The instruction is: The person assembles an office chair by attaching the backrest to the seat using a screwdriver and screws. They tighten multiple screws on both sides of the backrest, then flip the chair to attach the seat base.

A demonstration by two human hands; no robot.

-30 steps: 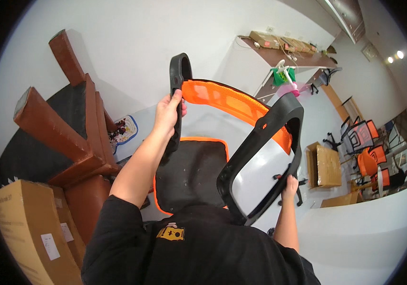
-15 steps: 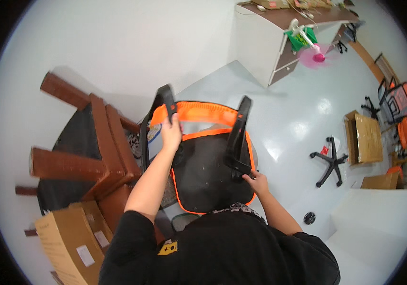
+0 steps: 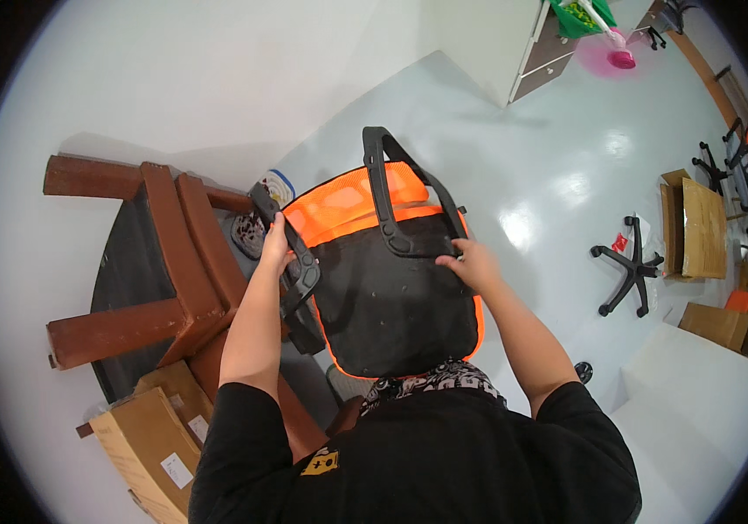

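In front of me lies an office chair's seat (image 3: 387, 314), its dark underside facing up and its rim edged in orange. Beyond it stretches the orange mesh backrest (image 3: 348, 201). On the left, my left hand (image 3: 277, 246) is closed round the black armrest (image 3: 294, 246) on that side. Over at the right edge of the seat, my right hand (image 3: 477, 264) grips the lower end of the other black armrest (image 3: 378, 188), which loops up over the backrest. The seat's near edge lies against my patterned lower clothing.
Brown upturned chairs (image 3: 186, 253) are stacked at left, with a cardboard box (image 3: 151, 445) below them. A black five-armed wheel base (image 3: 632, 266) lies on the floor at right, near an open carton (image 3: 697, 229). A drawer cabinet (image 3: 542, 79) stands at the far side.
The chair part has turned in my hands, its armrests swinging leftward. My left hand has shifted left and slightly nearer; my right hand has moved farther up the seat's side. The whole view has also shifted.
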